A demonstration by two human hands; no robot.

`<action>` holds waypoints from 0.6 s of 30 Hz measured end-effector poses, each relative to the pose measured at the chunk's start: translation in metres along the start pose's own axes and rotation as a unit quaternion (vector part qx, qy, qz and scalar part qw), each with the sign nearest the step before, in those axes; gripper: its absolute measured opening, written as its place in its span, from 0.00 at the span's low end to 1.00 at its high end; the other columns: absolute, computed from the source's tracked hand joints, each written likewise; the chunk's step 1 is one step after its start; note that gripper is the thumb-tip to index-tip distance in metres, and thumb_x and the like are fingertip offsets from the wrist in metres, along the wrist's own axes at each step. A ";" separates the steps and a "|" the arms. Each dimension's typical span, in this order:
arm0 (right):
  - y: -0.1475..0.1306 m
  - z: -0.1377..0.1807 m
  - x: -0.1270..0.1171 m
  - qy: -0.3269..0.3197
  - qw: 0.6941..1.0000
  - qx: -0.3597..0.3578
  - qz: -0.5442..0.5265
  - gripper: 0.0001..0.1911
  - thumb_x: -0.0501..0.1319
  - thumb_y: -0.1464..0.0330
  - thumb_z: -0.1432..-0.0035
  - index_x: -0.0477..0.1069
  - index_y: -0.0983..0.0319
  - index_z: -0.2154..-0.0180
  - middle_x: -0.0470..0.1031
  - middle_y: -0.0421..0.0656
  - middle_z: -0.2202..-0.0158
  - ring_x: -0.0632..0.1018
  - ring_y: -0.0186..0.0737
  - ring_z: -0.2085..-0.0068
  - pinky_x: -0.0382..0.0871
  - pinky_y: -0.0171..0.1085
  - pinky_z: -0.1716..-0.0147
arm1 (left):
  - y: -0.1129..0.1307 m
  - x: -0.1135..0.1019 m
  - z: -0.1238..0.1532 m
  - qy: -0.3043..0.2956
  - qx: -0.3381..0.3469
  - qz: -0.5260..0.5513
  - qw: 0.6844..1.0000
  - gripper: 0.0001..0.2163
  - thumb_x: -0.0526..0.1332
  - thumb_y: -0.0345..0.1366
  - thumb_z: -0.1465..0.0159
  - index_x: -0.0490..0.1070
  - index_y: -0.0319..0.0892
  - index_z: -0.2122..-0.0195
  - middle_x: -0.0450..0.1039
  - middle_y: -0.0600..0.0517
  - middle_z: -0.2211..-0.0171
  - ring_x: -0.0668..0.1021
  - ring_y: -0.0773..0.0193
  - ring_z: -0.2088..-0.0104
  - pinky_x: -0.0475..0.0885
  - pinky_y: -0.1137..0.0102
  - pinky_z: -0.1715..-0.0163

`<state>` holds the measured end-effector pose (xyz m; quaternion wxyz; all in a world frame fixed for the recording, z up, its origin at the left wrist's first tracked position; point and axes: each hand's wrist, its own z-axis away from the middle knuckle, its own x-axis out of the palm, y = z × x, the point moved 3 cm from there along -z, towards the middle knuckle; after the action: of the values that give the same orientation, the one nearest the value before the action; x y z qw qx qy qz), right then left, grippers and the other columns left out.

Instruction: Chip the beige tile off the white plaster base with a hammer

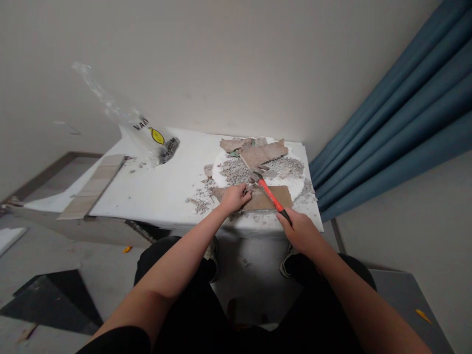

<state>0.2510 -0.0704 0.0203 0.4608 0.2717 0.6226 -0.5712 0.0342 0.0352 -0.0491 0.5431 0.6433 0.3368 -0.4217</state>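
Note:
My right hand [300, 230] is closed round the black grip of a red-handled claw hammer [268, 191]. The hammer's metal head rests among grey rubble [241, 171] on a white round slab [295, 184]. My left hand [235, 197] is closed in a pinch on something small I cannot make out, at the left edge of a brown tile piece [263, 200]. Larger broken tile pieces [263, 153] lie at the back of the slab. Everything sits on a white low table [155, 191].
A clear plastic bag [153, 137] with a yellow label stands at the table's back left. A long beige tile [92, 189] lies along the left edge. Blue curtain [398, 118] hangs at right. My shoes [287, 265] and grey floor are below.

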 end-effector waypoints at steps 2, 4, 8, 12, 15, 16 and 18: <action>0.000 0.000 0.002 -0.005 1.000 -0.001 0.002 0.13 0.50 0.61 0.32 0.65 0.60 0.66 0.74 0.46 0.70 0.74 0.41 0.67 0.53 0.35 0.70 | 0.001 -0.001 0.000 -0.004 0.003 0.004 1.000 0.12 0.54 0.45 0.37 0.71 0.44 0.67 0.74 0.50 0.74 0.75 0.60 0.70 0.58 0.69 0.71; 0.000 0.000 0.004 -0.017 1.000 -0.006 -0.001 0.13 0.50 0.61 0.32 0.66 0.60 0.66 0.75 0.46 0.70 0.74 0.41 0.67 0.53 0.35 0.70 | 0.001 -0.003 -0.001 -0.009 0.001 0.007 1.000 0.12 0.54 0.45 0.37 0.71 0.44 0.68 0.73 0.50 0.74 0.74 0.60 0.71 0.58 0.69 0.71; 0.001 0.001 0.004 -0.003 1.000 -0.006 -0.004 0.13 0.50 0.61 0.32 0.66 0.60 0.65 0.75 0.46 0.68 0.74 0.42 0.66 0.53 0.35 0.70 | 0.002 -0.007 -0.002 -0.017 0.004 0.032 0.999 0.11 0.55 0.44 0.38 0.70 0.44 0.70 0.71 0.51 0.77 0.73 0.61 0.73 0.59 0.69 0.71; 0.000 0.001 0.007 -0.019 1.000 -0.003 -0.004 0.12 0.50 0.62 0.32 0.66 0.60 0.65 0.74 0.45 0.70 0.73 0.41 0.68 0.53 0.35 0.70 | -0.004 -0.014 -0.004 -0.007 0.001 0.085 0.996 0.07 0.58 0.40 0.42 0.69 0.43 0.70 0.68 0.53 0.78 0.70 0.62 0.74 0.59 0.69 0.72; 0.000 0.001 0.008 -0.021 1.000 -0.008 -0.008 0.13 0.50 0.61 0.32 0.66 0.60 0.65 0.74 0.45 0.70 0.73 0.41 0.67 0.53 0.35 0.70 | -0.015 -0.024 -0.007 0.052 -0.041 0.159 0.985 0.07 0.58 0.35 0.45 0.70 0.42 0.65 0.67 0.55 0.77 0.70 0.63 0.73 0.61 0.69 0.71; 0.000 0.001 0.009 -0.014 1.000 -0.007 -0.008 0.13 0.50 0.61 0.32 0.66 0.60 0.65 0.74 0.45 0.69 0.74 0.41 0.67 0.53 0.35 0.70 | -0.019 -0.028 -0.007 0.077 -0.059 0.190 0.977 0.08 0.57 0.34 0.45 0.70 0.42 0.64 0.67 0.56 0.77 0.69 0.64 0.73 0.61 0.70 0.71; 0.002 0.000 0.011 -0.007 1.000 0.000 -0.004 0.13 0.49 0.61 0.32 0.66 0.60 0.64 0.75 0.46 0.68 0.74 0.42 0.66 0.54 0.35 0.69 | -0.025 -0.032 -0.008 0.116 -0.095 0.272 0.951 0.07 0.56 0.33 0.45 0.68 0.42 0.66 0.65 0.57 0.78 0.68 0.66 0.74 0.61 0.71 0.72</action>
<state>0.2483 -0.0723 0.0099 0.4626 0.2649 0.6206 -0.5751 -0.0001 0.0489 -0.0298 0.6527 0.7004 0.2486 -0.1468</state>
